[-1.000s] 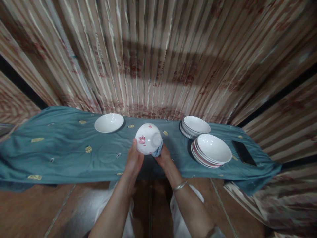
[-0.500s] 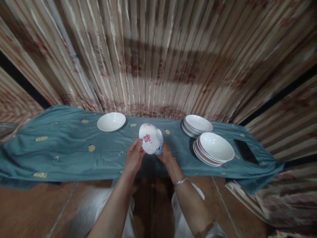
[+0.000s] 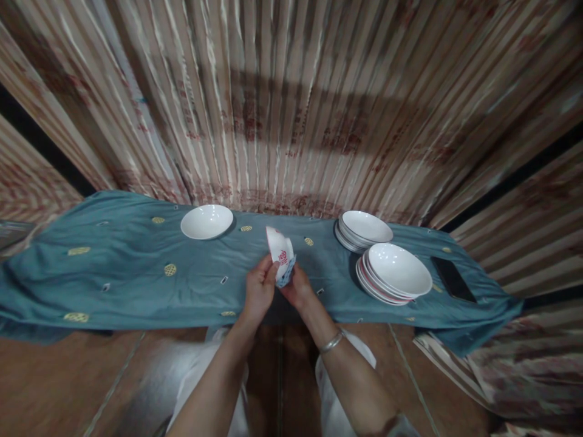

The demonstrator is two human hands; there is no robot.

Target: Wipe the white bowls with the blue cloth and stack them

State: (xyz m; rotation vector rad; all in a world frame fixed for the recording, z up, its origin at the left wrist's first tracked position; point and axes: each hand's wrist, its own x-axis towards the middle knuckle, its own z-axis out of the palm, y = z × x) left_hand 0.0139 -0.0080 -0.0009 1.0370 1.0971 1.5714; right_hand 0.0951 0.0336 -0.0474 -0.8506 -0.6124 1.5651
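White bowl (image 3: 277, 246), tilted on its side, held between my two hands.
The bowl is glossy and curved, with red markings; a blue-and-white cloth (image 3: 285, 277) lies against its lower outside. My left hand (image 3: 261, 287) grips the rim; my right hand (image 3: 297, 287) clasps the cloth. My forearms converge forward. Beneath my hands spreads a teal tablecloth (image 3: 136, 291); right of them stand two dish stacks (image 3: 364, 227) (image 3: 398, 270); beyond hangs a pleated curtain (image 3: 282, 121).

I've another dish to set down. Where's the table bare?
Widest: the cloth left of the lone bowl. Smaller: between that bowl and the rear stack, partly behind the held bowl. Crowded: the right, with rear stack, front stack and phone close together.
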